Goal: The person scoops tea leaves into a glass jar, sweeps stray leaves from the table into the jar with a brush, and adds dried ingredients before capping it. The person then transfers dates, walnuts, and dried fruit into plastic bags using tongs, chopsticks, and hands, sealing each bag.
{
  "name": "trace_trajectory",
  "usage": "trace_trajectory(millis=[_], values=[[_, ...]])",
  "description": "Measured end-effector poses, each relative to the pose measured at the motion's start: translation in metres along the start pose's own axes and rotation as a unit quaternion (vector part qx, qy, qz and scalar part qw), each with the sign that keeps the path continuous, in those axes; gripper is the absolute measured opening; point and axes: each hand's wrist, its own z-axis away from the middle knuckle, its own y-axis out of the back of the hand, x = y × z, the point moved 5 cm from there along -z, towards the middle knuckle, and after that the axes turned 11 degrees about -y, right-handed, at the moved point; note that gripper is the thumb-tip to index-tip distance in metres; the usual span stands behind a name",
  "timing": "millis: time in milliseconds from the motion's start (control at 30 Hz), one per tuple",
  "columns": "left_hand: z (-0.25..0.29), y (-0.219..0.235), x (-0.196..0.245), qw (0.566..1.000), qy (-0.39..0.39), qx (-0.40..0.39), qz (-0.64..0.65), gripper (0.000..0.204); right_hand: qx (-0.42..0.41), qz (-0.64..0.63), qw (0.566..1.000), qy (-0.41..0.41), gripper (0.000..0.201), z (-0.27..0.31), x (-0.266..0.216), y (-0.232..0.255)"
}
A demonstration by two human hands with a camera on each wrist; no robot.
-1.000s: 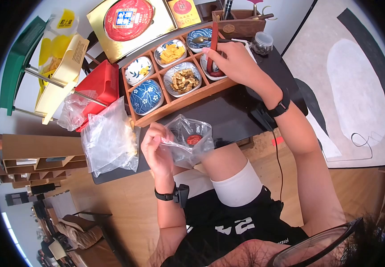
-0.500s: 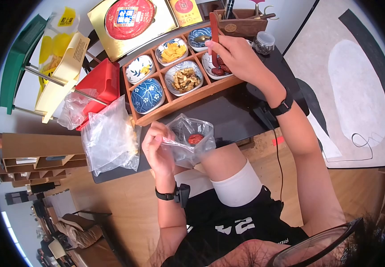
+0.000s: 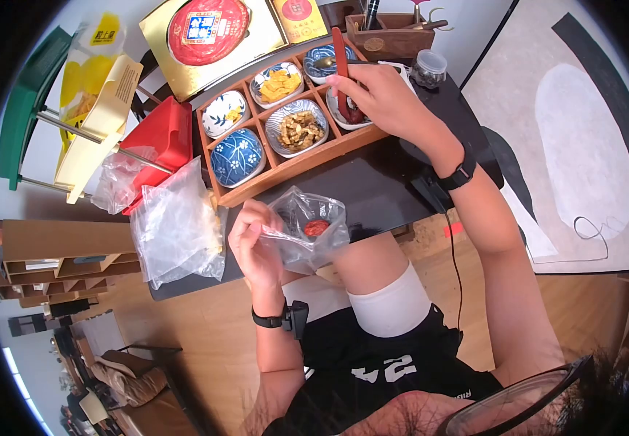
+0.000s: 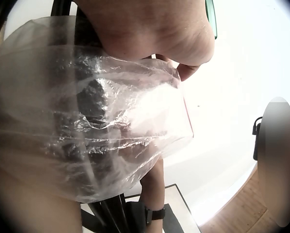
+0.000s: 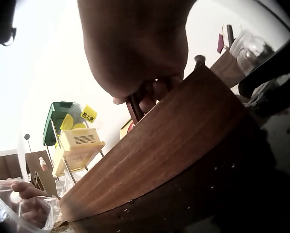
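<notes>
My left hand [image 3: 255,243] grips the edge of a clear plastic bag [image 3: 323,251], which hangs with its mouth spread just off the table's near edge. Something red and wrinkled, like a dried date [image 3: 316,228], lies inside it. At the right end of a divided wooden tray [image 3: 300,168], my right hand [image 3: 391,98] holds a long reddish-brown wooden utensil [image 3: 340,54] upright. Its lower end is down in a patterned dish among dark red dates [image 3: 356,116]. The right wrist view shows the fingers behind the tray's wooden wall [image 5: 159,145], which hides the utensil's tip.
Other tray compartments hold dishes of walnuts [image 3: 300,132], yellow dried pieces [image 3: 279,85] and a blue flowered dish [image 3: 237,158]. A spoon [image 3: 323,63] rests in the back right dish. More plastic bags [image 3: 176,232], a red bin [image 3: 165,138] and a lidded jar [image 3: 429,69] stand around.
The right hand rose a little with the utensil, showing more of the dates, then dipped slightly left and down to the dish again. The left hand and bag stay in place.
</notes>
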Motion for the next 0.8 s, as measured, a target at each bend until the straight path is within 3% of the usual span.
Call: trace_trajectory(millis=[467,800], values=[[0.000,-0.001,0.000,1.000,-0.004,0.001,-0.003,0.025,0.072,0.009,0.997,0.006,0.046,-0.002,0.008,0.003],[0.001,0.001,0.000,1.000,-0.002,0.002,-0.003,0.024,0.069,0.014,0.997,0.009,0.050,-0.001,0.005,0.002]])
